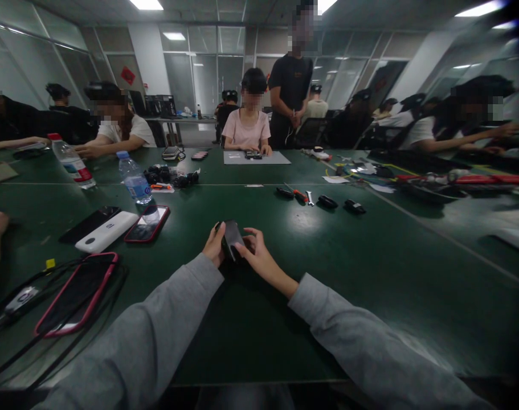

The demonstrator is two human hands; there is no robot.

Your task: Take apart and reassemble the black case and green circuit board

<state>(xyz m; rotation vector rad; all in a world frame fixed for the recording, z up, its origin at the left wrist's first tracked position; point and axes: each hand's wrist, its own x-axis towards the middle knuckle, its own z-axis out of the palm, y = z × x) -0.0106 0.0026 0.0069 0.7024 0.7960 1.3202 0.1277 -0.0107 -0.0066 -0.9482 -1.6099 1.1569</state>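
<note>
A flat, dark grey rectangular device with a smooth face (232,233) is held just above the dark green bench (370,273), tilted, between the person's two hands. The left hand (215,245) has its grip closed on the device's left side, thumb along the edge. The right hand (259,255) lays its thumb on the device's lower right; its fingers curl beside that side, and I cannot tell whether its grip closes on the device.

Beyond the hands, an orange-and-black screwdriver (301,196) and a silver metal wrench (310,198) lie between small, rounded black objects (327,201). To the left, a red-cased phone (147,224) lies near a white oblong power bank (107,231), with a blue-capped clear plastic bottle (135,181) standing just behind.
</note>
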